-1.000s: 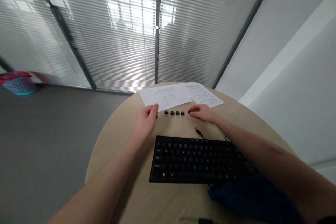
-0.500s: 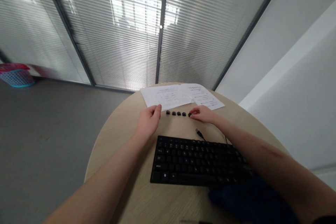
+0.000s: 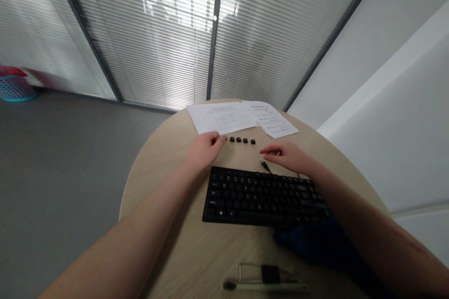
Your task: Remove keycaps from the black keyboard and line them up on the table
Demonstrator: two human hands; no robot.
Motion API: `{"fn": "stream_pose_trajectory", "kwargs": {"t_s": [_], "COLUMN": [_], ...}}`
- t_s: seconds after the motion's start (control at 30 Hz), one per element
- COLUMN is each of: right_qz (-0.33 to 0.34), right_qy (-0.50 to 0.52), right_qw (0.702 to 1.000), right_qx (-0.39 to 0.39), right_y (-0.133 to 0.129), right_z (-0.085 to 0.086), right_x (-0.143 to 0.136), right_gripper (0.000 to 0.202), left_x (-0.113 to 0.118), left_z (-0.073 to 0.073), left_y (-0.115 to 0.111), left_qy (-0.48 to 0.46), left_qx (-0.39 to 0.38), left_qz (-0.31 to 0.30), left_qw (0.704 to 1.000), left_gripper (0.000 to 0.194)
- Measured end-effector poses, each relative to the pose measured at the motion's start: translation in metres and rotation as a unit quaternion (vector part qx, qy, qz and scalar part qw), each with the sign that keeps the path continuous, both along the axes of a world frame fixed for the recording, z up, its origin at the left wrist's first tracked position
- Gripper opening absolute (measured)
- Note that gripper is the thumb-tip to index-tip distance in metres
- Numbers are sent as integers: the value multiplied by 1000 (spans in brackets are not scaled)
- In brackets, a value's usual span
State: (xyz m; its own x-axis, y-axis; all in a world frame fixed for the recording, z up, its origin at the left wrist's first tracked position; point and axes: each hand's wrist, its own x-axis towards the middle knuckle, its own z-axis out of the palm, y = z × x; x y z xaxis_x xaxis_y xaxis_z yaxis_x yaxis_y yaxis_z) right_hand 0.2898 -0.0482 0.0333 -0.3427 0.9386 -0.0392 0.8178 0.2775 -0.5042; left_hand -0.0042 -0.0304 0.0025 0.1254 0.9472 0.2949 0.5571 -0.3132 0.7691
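Note:
A short row of black keycaps [image 3: 239, 139] lies on the round wooden table [image 3: 157, 168], just in front of the printed sheets. At the row's left end, my left hand [image 3: 204, 150] has thumb and fingers closed on the end keycap, which they almost wholly hide. My right hand [image 3: 288, 156] is apart from the row, off its right end, with fingers loosely spread and nothing visible in them. Just below its fingertips lies a USB plug [image 3: 265, 166]. Nearer to me rests a black keyboard [image 3: 259, 198], its right side partly covered by my right forearm.
Two printed paper sheets [image 3: 224, 119] lie at the table's far edge. Dark blue cloth [image 3: 308, 243] touches the keyboard's near side. A tool with metal wire and a black part [image 3: 270, 274] sits close to me. A plastic basket [image 3: 16, 88] stands on the floor at left.
My right hand has let go of the rightmost keycap and drawn back toward me and to the right. My left hand has moved right onto the leftmost keycap. The view has tilted down.

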Motion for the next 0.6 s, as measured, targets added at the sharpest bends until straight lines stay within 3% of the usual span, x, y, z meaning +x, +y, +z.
{"fn": "stream_pose_trajectory", "kwargs": {"t_s": [0.13,0.27,0.47,0.6], "right_qz": [60,96,110,122], "right_qy": [-67,-134,-216,-308], "right_qw": [996,986,970,943], "right_qx": [-22,0,-5,16], "right_y": [-39,-46,-41,-44], "right_z": [7,9,16,23], "right_x": [-19,-35,-49,-62], "right_gripper": [28,27,26,24], "left_x": [10,14,12,13], "left_z": [-1,-4,-10,-11], "left_y": [-7,-9,-8,-8], "left_qy": [75,99,106,115], "left_qx": [-12,-25,-32,-59], "left_qz": [-127,-207,-265,-263], "left_qw": [989,973,958,956], "left_gripper": [27,20,19,17]}}
